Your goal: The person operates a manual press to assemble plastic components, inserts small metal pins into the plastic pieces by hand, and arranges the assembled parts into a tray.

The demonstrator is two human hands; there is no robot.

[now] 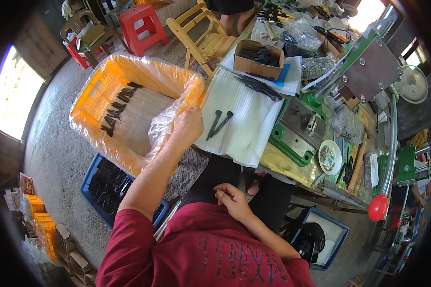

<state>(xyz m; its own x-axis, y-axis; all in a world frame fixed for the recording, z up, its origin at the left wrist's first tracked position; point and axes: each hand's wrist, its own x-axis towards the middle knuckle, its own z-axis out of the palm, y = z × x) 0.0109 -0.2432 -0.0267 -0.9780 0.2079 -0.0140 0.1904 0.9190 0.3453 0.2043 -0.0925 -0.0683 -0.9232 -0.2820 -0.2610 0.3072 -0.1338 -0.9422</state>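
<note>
Left hand (187, 125) beside black parts (219, 124), perhaps touching.

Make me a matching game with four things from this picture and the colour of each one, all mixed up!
Things:
1. crate with the plastic liner
2. stool
3. knob on the press lever
4. corrugated sheet on the bench

Colours:
A. white
B. orange
C. red, round and shiny
D. red, square-topped with legs

Pairs: 1-B, 2-D, 3-C, 4-A
</note>
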